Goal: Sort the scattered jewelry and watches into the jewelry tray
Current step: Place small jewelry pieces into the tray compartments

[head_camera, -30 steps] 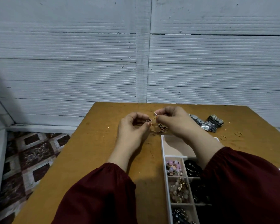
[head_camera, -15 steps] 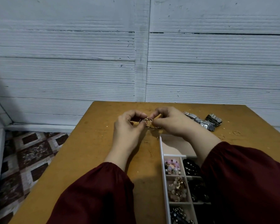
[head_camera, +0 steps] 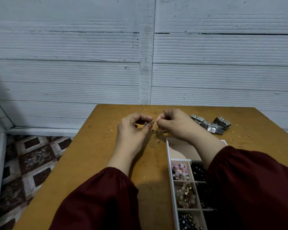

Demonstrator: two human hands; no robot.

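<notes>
A thin gold-coloured chain bracelet (head_camera: 155, 130) hangs between both hands just above the wooden table (head_camera: 96, 156). My left hand (head_camera: 131, 130) pinches one end near the clasp. My right hand (head_camera: 175, 125) pinches the other end, and a short tail of chain dangles down toward the table. The white jewelry tray (head_camera: 169, 151) lies below my right wrist, its top compartment bare, the lower ones filled with pink, pale and black bead bracelets. My right sleeve hides the tray's right side.
Two silver metal watches (head_camera: 208, 125) lie at the far right of the table. Two thin gold rings (head_camera: 245, 136) sit to their right near the table's edge. A patterned tile floor (head_camera: 28, 163) lies to the left, and a white panelled wall stands behind.
Both hands have kept the chain pinched between them and shifted slightly; the chain now hangs lower and more stretched between the fingertips.
</notes>
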